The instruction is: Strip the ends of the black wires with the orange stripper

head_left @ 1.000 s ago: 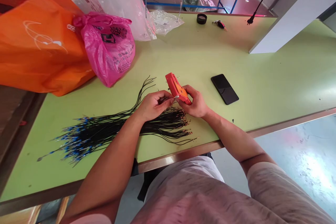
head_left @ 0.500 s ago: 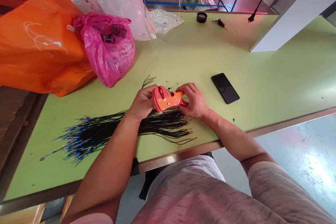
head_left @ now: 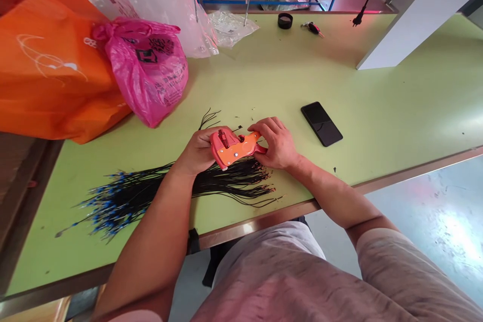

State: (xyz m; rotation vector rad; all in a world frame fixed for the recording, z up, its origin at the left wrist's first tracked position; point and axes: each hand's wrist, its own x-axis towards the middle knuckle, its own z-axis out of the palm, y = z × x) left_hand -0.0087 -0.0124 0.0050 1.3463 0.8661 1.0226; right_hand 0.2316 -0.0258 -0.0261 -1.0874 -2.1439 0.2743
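Now the wire stripper (head_left: 236, 151) has swung round: a second ago its head pointed away from the body, and here it lies crosswise, head to the left, orange flank facing up. The right hand (head_left: 277, 143) is closed around its handles; the left hand (head_left: 196, 152) curls at the head, fingertips hidden, so I can't tell what they pinch. One stripper, then, held just above one bundle of wires (head_left: 139, 186), its strands too many to count, with a few straying out behind the left hand. Over to the right sits one smartphone (head_left: 322, 124); at the back, one black ring-shaped cap (head_left: 285, 24) and one key (head_left: 313, 28). The stripper looks like hard, smooth plastic with small metal screws; the wires are thin, black and flexible, blue near their left ends, coppery at the right. Left of them, crinkled pink plastic bag (head_left: 151, 75), knotted on top, against a smooth orange bag (head_left: 53, 70).
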